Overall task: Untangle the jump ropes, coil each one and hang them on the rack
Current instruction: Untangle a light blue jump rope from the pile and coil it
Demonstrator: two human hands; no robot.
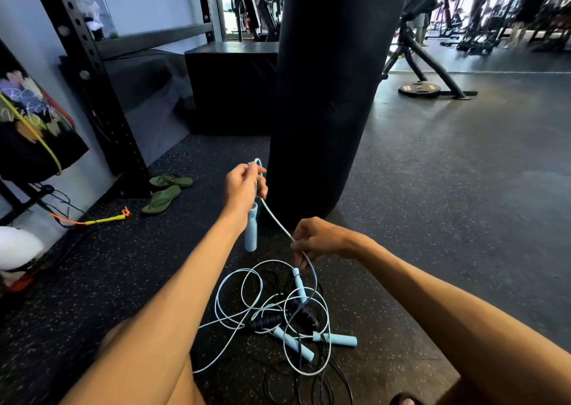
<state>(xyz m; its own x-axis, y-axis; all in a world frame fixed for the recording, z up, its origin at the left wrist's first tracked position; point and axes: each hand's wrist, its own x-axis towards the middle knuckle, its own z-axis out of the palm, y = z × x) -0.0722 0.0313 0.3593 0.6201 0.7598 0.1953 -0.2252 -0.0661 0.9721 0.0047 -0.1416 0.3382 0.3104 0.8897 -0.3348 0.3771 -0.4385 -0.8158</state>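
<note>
A tangled pile of jump ropes lies on the speckled rubber floor in front of me: light blue cords with light blue handles and a black cord with dark handles. My left hand pinches a light blue cord raised above the pile, and one blue handle dangles below that hand. My right hand grips the same cord lower down, so a taut stretch runs between both hands. Two more blue handles rest at the pile's right side.
A black punching bag hangs just behind my hands. A black perforated rack upright stands at left, with green sandals and a yellow-orange rope on the floor near it. A weight plate and gym machines are far right.
</note>
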